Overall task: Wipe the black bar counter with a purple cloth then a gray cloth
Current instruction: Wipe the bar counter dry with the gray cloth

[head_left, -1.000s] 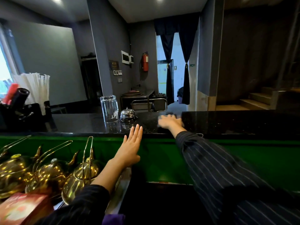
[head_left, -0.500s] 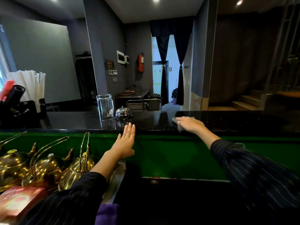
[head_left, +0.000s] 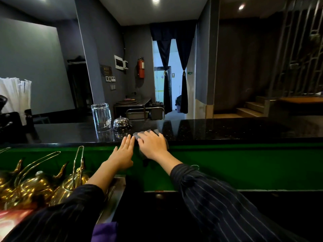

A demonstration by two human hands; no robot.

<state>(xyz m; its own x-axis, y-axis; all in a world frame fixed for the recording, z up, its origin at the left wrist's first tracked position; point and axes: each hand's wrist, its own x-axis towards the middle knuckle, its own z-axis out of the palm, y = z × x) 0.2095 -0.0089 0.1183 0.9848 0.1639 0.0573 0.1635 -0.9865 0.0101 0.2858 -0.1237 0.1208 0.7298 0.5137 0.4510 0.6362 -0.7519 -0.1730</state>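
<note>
The black bar counter [head_left: 218, 130] runs across the middle, glossy and speckled. My right hand [head_left: 153, 144] presses flat on a gray cloth [head_left: 146, 133] at the counter's near edge; the cloth shows beyond my fingertips and beside my wrist. My left hand [head_left: 124, 151] rests open against the green front panel [head_left: 227, 165], its fingertips touching the counter edge right next to my right hand. A purple cloth [head_left: 104, 231] lies at the bottom edge of the view, below my left sleeve.
An upturned clear glass [head_left: 101, 117] and a chrome call bell [head_left: 121, 123] stand on the counter just left of my hands. Brass teapots [head_left: 40, 186] crowd the lower shelf at left. White straws [head_left: 15, 95] and dark bar tools sit at the far left.
My right hand has slid the gray cloth leftward along the counter, from the right of centre to beside my left hand. My left hand has stayed on the counter edge.
</note>
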